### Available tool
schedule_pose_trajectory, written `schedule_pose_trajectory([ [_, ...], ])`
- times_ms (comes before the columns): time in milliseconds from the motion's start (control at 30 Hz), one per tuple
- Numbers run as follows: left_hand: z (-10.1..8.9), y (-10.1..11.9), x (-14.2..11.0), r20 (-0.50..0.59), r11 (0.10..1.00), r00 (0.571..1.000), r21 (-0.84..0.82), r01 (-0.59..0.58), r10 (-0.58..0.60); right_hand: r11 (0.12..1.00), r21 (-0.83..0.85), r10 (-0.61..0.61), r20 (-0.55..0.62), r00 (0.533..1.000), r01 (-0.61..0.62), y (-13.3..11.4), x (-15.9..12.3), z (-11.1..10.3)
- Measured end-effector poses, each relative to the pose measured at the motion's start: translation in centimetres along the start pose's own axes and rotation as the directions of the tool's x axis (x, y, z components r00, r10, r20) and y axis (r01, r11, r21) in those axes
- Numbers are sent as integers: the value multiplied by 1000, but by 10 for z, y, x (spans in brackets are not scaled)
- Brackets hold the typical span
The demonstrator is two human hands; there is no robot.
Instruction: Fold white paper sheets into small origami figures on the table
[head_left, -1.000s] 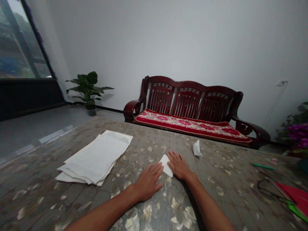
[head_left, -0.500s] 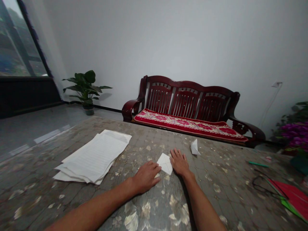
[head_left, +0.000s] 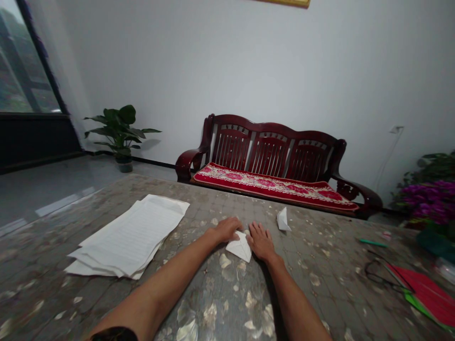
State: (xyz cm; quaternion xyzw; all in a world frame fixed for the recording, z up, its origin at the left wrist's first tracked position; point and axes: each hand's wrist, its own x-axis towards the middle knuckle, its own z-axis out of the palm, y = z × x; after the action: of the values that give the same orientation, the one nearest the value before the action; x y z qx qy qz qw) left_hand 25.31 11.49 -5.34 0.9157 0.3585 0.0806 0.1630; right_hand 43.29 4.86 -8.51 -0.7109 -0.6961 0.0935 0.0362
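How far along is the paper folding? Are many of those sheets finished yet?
Done: one folded paper shape stands on the table. In hand: a second folded paper lies between the left hand and right hand. Probably left: the stack of lined sheets, lying flat and unfolded nearby.

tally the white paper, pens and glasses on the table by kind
small folded papers: 2
paper stack: 1
green pen: 1
glasses: 1
total: 5
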Motion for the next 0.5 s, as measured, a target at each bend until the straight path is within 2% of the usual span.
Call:
schedule_pose_trajectory([
  [133,5,-3,4,36,999,998,-3,51,-51,998,65,17,-16,1000,-16,4,3,-1],
  [300,10,6,1,55,987,985,-17,163,-161,986,163,40,-83,996,-26,11,9,8],
  [500,13,20,-3,89,950,948,-43,310,-305,897,441,82,-224,971,26,22,14,21],
])
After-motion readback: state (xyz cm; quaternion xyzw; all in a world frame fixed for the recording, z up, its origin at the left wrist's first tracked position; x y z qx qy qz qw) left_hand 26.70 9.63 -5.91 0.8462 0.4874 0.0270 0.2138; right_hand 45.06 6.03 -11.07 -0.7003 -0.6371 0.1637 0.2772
